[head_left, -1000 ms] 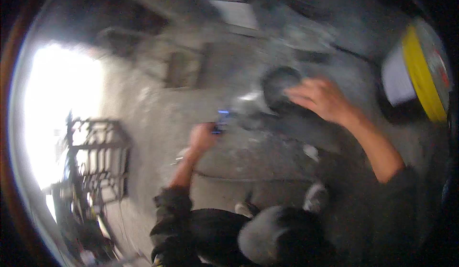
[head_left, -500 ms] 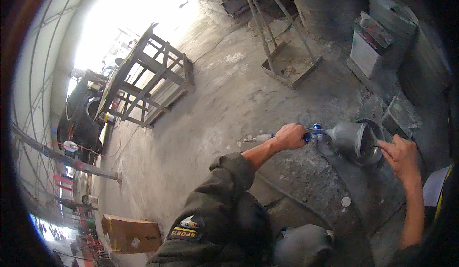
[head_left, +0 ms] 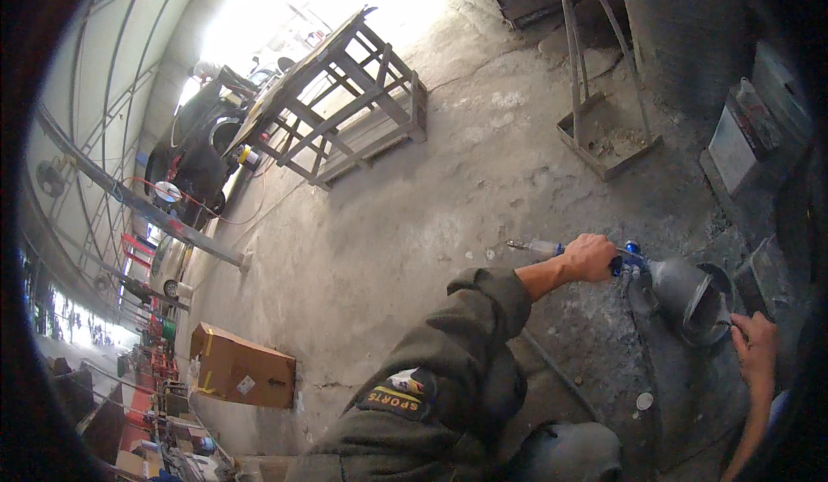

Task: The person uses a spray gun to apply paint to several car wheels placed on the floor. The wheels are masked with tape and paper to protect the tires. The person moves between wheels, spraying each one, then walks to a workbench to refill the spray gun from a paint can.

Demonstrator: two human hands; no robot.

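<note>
My left hand [head_left: 591, 258] is closed round the blue-fitted handle of a spray gun [head_left: 634, 262]. An air fitting sticks out behind the fist. The gun carries a large grey cup [head_left: 681, 291], tilted on its side, with its mouth facing right and down, towards my right hand. Pinched in my right hand [head_left: 755, 348] is a thin tool [head_left: 725, 322], whose tip reaches the cup's mouth; its kind is too small to tell. Behind the cup's rim shows a dark round container [head_left: 718, 334] on the floor. What is inside the cup cannot be made out.
A slatted frame stand [head_left: 371, 107] stands at the far left, with a black car [head_left: 194, 141] beyond it. A tray with a bent tube handle [head_left: 608, 159] rests ahead. A cardboard box [head_left: 246, 366] lies at left. Grey containers [head_left: 737, 150] line the right; a white lid [head_left: 644, 401] lies near.
The whole view has swung left, so things appear farther right. The cup's mouth has tipped further downward. My right hand is lower, still with the thin tool at the cup's mouth.
</note>
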